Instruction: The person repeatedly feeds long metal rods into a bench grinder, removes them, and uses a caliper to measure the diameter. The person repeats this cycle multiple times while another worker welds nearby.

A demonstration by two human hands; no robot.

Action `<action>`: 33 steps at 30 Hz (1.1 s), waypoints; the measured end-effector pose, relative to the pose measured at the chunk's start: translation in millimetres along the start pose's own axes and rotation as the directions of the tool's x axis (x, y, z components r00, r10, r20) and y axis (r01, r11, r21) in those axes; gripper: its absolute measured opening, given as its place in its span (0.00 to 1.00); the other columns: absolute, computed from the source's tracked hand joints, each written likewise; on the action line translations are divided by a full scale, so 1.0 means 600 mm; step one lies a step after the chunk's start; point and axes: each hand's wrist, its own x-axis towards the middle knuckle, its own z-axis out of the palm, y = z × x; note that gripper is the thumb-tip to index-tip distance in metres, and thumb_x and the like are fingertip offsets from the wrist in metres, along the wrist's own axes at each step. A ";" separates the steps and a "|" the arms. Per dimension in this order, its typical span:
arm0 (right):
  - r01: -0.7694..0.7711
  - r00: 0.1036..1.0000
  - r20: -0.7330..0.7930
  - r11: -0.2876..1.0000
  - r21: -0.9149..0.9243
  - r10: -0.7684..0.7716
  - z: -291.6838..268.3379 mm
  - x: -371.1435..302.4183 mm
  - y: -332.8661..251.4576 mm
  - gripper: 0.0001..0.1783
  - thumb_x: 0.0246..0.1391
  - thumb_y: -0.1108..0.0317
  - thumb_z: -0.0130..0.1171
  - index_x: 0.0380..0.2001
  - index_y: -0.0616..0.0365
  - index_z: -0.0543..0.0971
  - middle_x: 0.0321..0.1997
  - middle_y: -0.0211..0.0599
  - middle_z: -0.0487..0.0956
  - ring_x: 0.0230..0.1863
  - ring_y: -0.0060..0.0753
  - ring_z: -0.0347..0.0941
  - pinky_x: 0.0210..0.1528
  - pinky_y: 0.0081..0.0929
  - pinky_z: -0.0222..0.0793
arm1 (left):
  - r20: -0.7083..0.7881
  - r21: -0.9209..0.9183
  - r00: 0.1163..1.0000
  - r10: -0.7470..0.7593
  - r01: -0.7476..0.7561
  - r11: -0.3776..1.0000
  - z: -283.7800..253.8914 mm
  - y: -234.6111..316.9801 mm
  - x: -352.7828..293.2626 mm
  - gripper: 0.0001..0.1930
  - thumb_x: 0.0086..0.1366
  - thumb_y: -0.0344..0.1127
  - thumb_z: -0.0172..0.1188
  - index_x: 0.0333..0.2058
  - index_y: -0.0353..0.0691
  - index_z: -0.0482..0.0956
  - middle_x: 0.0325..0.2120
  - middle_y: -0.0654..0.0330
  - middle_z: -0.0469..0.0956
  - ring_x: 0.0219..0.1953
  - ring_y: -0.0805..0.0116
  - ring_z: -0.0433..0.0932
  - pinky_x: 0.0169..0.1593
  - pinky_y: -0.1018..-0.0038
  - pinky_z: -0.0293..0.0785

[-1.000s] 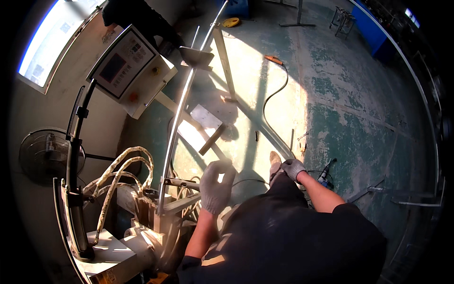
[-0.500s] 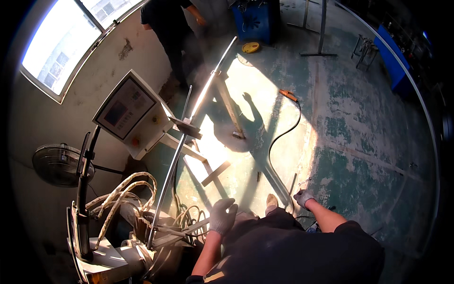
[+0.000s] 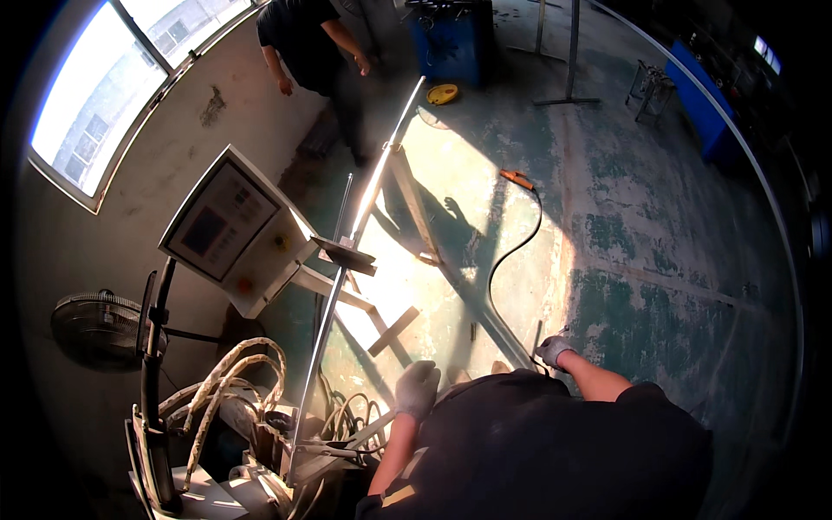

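Note:
My left hand [image 3: 419, 390], in a pale work glove, is raised beside the long shiny metal bar [image 3: 321, 334], apart from it. Its fingers are curled, and what they hold, if anything, is hidden. Off to the right, my gloved right hand [image 3: 553, 350] is closed low in front of my body; I cannot make out its contents. A thin dark strip shows beside its fingers. The bar slants from the machine at lower left across a dark metal plate [image 3: 348, 257] and a stand [image 3: 416, 204] farther off.
Hoses [image 3: 234, 355] loop over the machine at lower left, near a tilted control panel [image 3: 227, 225] and a fan [image 3: 102, 331]. An orange clamp [image 3: 517, 179] with a black cable lies on the floor. Another person [image 3: 303, 48] stands near a blue cabinet [image 3: 451, 48].
My left hand's fingers have drawn closer together. My right hand stays low and closed. The other person's arms have come into fuller view as the whole view shifted slightly.

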 end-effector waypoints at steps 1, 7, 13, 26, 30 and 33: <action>0.012 1.000 -0.010 1.000 -0.004 -0.012 -0.008 -0.014 -0.026 0.25 0.58 0.48 0.65 0.49 0.54 0.90 0.55 0.48 0.88 0.59 0.49 0.83 0.65 0.41 0.76 | -0.014 -0.017 1.000 -0.003 0.003 1.000 -0.002 -0.024 0.010 0.17 0.70 0.44 0.61 0.49 0.41 0.88 0.47 0.46 0.85 0.52 0.46 0.84 0.58 0.56 0.78; -0.046 0.998 -0.036 0.999 0.026 0.047 -0.004 -0.028 -0.069 0.25 0.59 0.48 0.65 0.50 0.54 0.90 0.55 0.48 0.88 0.59 0.50 0.83 0.65 0.41 0.76 | 0.055 0.097 0.997 -0.055 0.050 0.994 -0.001 -0.092 0.046 0.17 0.66 0.45 0.66 0.48 0.40 0.89 0.44 0.50 0.88 0.50 0.55 0.86 0.56 0.63 0.80; -0.053 0.992 -0.105 0.991 0.126 0.066 0.032 -0.005 -0.020 0.24 0.58 0.50 0.67 0.47 0.57 0.90 0.49 0.48 0.89 0.53 0.46 0.86 0.60 0.40 0.79 | 0.227 0.105 0.963 -0.148 0.127 0.986 0.025 -0.137 0.037 0.17 0.66 0.47 0.66 0.48 0.44 0.89 0.43 0.52 0.89 0.49 0.56 0.87 0.55 0.62 0.80; 0.542 0.835 -0.136 0.839 0.037 -0.533 -0.178 -0.067 -0.383 0.16 0.64 0.56 0.63 0.48 0.53 0.87 0.48 0.49 0.88 0.52 0.53 0.84 0.58 0.44 0.78 | -0.458 -0.388 0.888 0.044 -0.244 0.889 -0.143 0.126 0.098 0.09 0.73 0.31 0.66 0.48 0.34 0.83 0.38 0.63 0.83 0.42 0.76 0.80 0.49 0.76 0.77; 0.958 0.123 -0.372 0.208 -0.197 -0.920 -0.282 -0.132 -0.610 0.10 0.61 0.61 0.68 0.43 0.50 0.84 0.39 0.43 0.84 0.46 0.50 0.83 0.50 0.41 0.79 | -0.676 -0.138 0.730 0.100 -0.258 0.956 -0.203 0.185 0.142 0.12 0.74 0.34 0.66 0.51 0.33 0.82 0.40 0.59 0.82 0.41 0.72 0.81 0.50 0.73 0.78; 0.903 -0.274 -0.327 -0.124 -0.412 -0.904 -0.329 -0.176 -0.772 0.11 0.58 0.62 0.70 0.43 0.48 0.84 0.40 0.37 0.85 0.45 0.45 0.83 0.56 0.43 0.77 | -0.764 0.030 0.630 0.140 -0.183 0.983 -0.224 0.207 0.167 0.19 0.72 0.37 0.68 0.55 0.33 0.80 0.44 0.51 0.82 0.43 0.62 0.81 0.51 0.67 0.78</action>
